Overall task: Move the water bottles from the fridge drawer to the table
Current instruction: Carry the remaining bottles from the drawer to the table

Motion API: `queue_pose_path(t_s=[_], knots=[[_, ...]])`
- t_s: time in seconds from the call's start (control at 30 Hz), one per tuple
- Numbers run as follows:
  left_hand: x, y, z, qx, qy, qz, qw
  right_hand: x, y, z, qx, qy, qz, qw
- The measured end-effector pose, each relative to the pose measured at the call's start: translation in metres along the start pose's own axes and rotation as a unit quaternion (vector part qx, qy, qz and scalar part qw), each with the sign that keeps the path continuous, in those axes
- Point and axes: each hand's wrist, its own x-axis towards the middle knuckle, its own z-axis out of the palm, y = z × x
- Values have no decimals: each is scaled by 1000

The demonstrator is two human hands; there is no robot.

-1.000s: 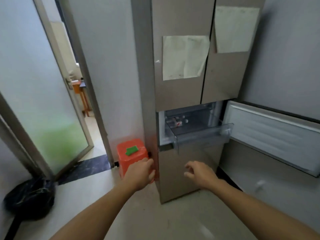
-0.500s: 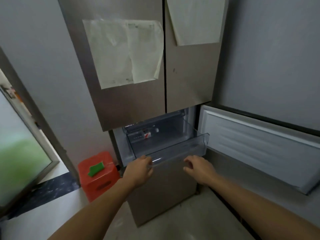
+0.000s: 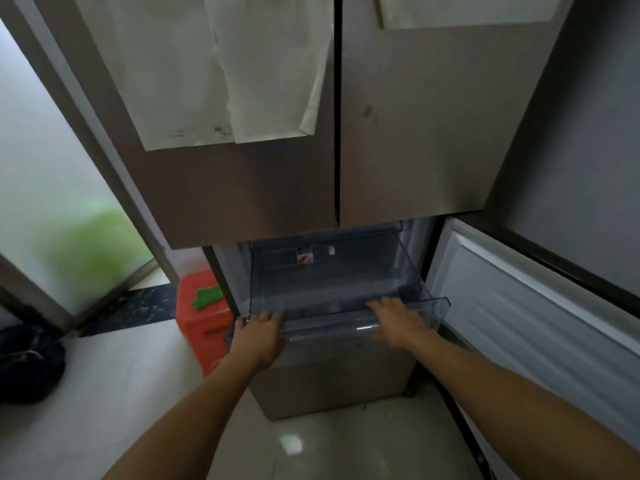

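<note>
My left hand (image 3: 258, 336) and right hand (image 3: 398, 320) each curl over the front lip of the clear plastic fridge drawer (image 3: 346, 306), gripping it. One clear water bottle with a red-and-white label (image 3: 313, 254) lies on its side at the drawer's rear; any others are not visible. Expect a full bottle to be moderately heavy, possibly slick with condensation, with thin walls that flex. Grasp it around mid-body.

The drawer (image 3: 332, 289) sticks out under the fridge doors (image 3: 332, 133), with a bottle (image 3: 311, 254) at its back and a stool (image 3: 201, 317) to its left.
</note>
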Motion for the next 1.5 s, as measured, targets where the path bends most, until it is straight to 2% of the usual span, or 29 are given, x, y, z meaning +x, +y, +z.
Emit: queue_pose_path(t_s=[0.1, 0.23, 0.53, 0.77, 0.83, 0.9, 1.23, 1.5], knots=[[-5, 9, -1, 10, -2, 1, 1000, 5, 9, 5, -44, 24, 5, 999], [-23, 20, -2, -7, -16, 18, 1000, -4, 19, 4, -89, 5, -25, 996], [-37, 18, -10, -67, -23, 1, 997, -24, 18, 8, -68, 25, -40, 997], [-29, 11, -14, -154, -61, -26, 986, -9, 24, -21, 41, -80, -19, 996], [-21, 9, -16, -164, -62, -24, 984, 3, 25, -24, 113, -79, 3, 990], [-11, 7, -18, -162, -49, -19, 985, 19, 25, -23, 137, -66, 13, 988], [56, -23, 4, -138, 35, 23, 990, 163, -11, 7, 57, 9, 11, 998], [98, -42, 24, -129, 80, 47, 987, 263, -18, 43, 36, 61, 8, 997]])
